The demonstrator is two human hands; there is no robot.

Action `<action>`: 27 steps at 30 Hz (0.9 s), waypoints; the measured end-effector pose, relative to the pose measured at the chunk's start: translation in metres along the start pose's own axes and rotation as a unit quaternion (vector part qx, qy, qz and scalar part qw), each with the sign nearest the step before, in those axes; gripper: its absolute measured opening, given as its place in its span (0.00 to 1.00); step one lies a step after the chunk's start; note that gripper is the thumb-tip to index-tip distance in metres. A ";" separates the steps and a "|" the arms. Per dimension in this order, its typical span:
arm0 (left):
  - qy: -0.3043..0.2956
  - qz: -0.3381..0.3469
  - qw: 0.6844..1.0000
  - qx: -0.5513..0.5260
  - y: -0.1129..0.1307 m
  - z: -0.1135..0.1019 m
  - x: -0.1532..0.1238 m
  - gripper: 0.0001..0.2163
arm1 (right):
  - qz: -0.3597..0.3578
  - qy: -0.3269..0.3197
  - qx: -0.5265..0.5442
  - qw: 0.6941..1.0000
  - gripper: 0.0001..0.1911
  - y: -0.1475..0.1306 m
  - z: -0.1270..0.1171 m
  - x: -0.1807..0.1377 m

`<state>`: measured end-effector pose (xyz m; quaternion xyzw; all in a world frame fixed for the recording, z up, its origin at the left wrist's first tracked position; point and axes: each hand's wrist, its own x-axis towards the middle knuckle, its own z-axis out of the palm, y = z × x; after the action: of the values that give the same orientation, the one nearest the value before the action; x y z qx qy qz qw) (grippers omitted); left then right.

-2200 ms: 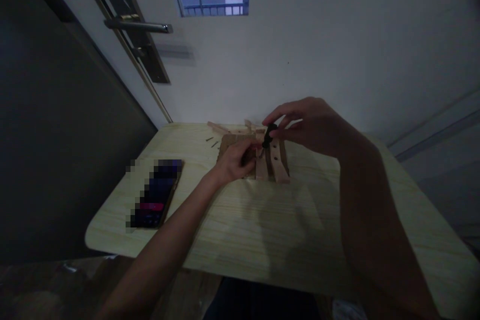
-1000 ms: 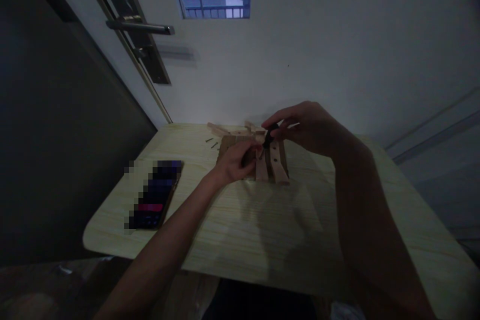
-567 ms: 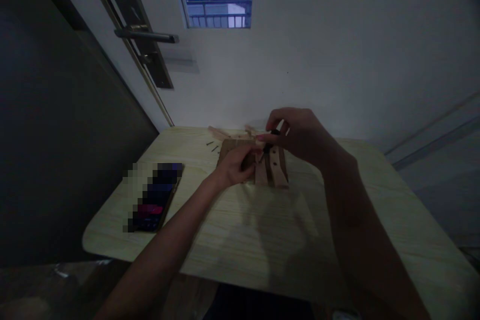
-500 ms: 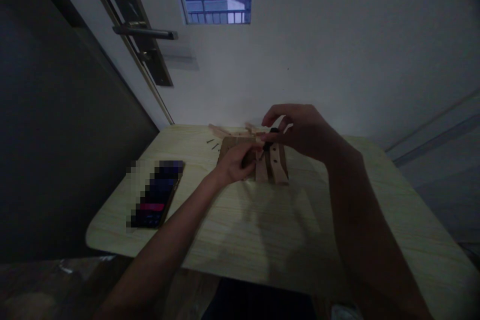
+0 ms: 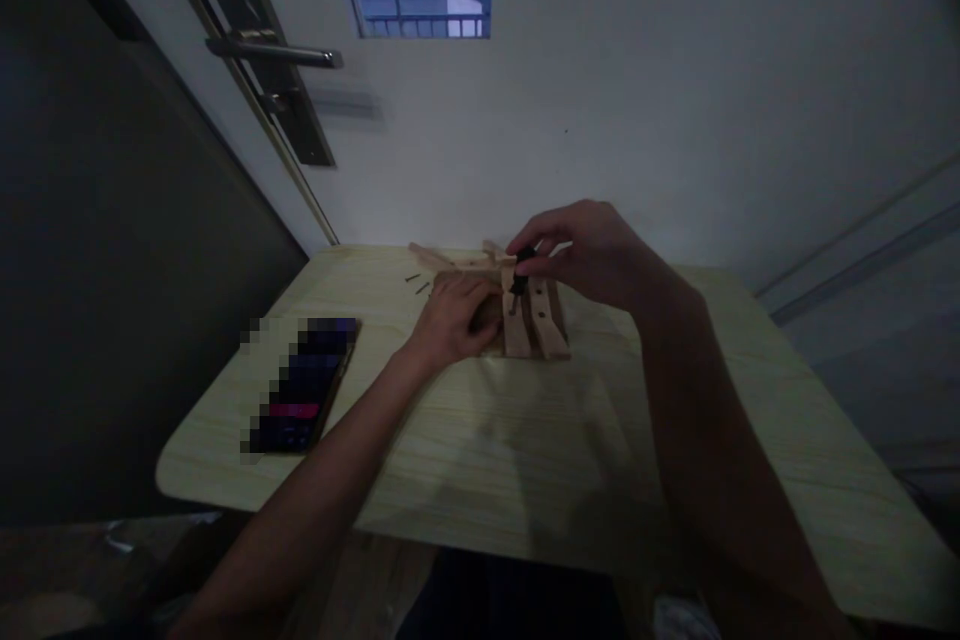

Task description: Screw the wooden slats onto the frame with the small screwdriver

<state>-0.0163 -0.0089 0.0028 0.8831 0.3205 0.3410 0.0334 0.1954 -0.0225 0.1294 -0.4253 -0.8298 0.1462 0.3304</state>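
Left hand [image 5: 448, 318] has flattened onto wooden frame [image 5: 537, 325]; right hand [image 5: 592, 255] grip pinches black screwdriver [image 5: 520, 268].

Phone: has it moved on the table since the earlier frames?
No. The phone lies equally close to the table's left edge; only the camera shifted.

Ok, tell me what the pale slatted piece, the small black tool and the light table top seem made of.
The pale slatted piece under the left hand: bare-looking wood, matte, with drilled holes. The small black tool in the right hand: handle maybe plastic or rubber; too dim to tell. The light table top: printed-looking grain, rounded edge, probably laminate.
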 end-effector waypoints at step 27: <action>0.015 -0.005 1.000 -0.024 -0.008 0.007 -0.002 0.15 | 0.008 -0.026 0.022 0.999 0.08 0.009 -0.004 0.001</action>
<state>-0.0172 -0.0024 -0.0055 0.8753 0.3174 0.3612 0.0513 0.2031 -0.0163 0.1281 -0.4201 -0.8314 0.1784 0.3168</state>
